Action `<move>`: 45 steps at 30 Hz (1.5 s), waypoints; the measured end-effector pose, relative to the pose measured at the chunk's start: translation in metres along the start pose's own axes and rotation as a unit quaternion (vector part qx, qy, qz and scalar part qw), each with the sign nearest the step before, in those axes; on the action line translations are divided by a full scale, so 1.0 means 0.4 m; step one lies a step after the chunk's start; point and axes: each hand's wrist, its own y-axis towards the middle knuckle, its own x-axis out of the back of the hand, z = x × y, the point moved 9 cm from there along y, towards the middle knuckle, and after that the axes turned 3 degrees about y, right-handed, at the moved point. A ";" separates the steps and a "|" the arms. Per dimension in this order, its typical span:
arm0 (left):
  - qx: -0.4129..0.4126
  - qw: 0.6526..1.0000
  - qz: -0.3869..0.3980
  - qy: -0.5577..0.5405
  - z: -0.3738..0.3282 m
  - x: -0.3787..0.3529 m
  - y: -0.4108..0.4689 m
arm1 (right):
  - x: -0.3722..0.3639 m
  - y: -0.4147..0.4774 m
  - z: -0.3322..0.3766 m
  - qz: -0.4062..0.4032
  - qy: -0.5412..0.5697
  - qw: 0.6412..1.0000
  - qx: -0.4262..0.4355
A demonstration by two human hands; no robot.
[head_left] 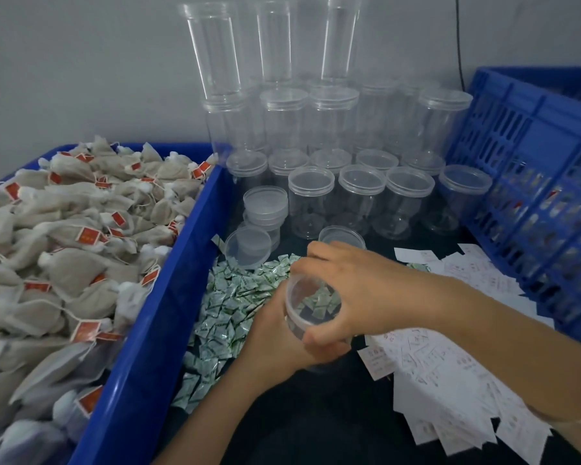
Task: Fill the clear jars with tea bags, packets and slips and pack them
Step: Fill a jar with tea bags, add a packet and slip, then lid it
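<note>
Head view: worn on the person's head, looking forward and down over a dark tabletop (316,424).
Nearness: close; the left hand (275,330) and right hand (359,286) grip a small clear plastic jar (311,297) just below centre.
Left edge: a deep blue plastic bin (168,280), cut by the frame.
Right edge: a blue slotted plastic crate (517,135).
Far end: stacked clear lidded plastic jars (284,119) against a plain grey wall (81,62).
Lens: wide-angle; the tallest jars splay outward.

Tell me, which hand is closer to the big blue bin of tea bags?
Left. The left hand holds the jar on the side facing the bin; the right hand grips it farther right.
</note>
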 end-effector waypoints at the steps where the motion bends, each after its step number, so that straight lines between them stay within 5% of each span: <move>1: -0.002 1.000 -0.001 0.004 0.000 0.004 0.002 | 0.000 0.005 0.004 0.015 0.005 1.000 0.005; 11: 0.002 0.999 0.048 -0.008 0.006 -0.006 -0.001 | -0.003 -0.024 0.052 0.240 -0.020 0.968 0.070; 16: -0.007 0.998 0.058 -0.016 0.006 -0.009 -0.001 | 0.036 -0.007 0.029 0.087 -0.190 0.976 -0.067; 23: -0.007 0.998 0.059 -0.027 0.020 -0.015 -0.003 | 0.006 -0.036 0.030 0.259 -0.126 0.956 -0.048; 28: -0.007 0.997 0.073 -0.019 0.018 -0.017 0.000 | 0.010 -0.011 0.019 0.141 -0.153 0.973 -0.098; 33: -0.006 0.998 0.054 -0.045 0.019 -0.016 -0.004 | 0.013 -0.029 0.023 0.271 -0.081 0.958 -0.056; 37: -0.021 0.997 0.063 -0.034 0.009 -0.015 -0.003 | 0.035 -0.009 0.019 0.149 -0.184 0.967 -0.099; 43: -0.003 0.996 0.060 -0.062 0.019 -0.018 -0.007 | -0.008 -0.038 0.037 0.310 -0.124 0.941 -0.054; 45: -0.007 0.997 0.064 -0.047 0.011 -0.018 -0.002 | -0.009 -0.037 0.036 0.287 -0.087 0.950 -0.093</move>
